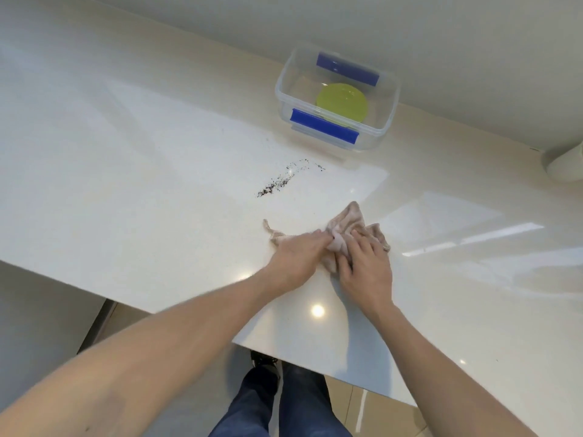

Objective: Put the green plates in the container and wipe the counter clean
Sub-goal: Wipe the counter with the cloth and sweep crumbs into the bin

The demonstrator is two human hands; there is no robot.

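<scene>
Head view: cloth bunched under both hands' grip, crumbs beyond.

I can read no text, label, brand or number anywhere here; the blue clips of the clear plastic container carry no lettering I can make out.

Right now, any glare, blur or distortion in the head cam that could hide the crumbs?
Head view: glossy counter shows window reflections at right and a round lamp glare spot near the front edge, none of it over the dark crumbs, which read clearly. Both forearms look smeared near the bottom. Wide-angle bending curves the counter edges. The clear container with the green plate is slightly soft.
</scene>
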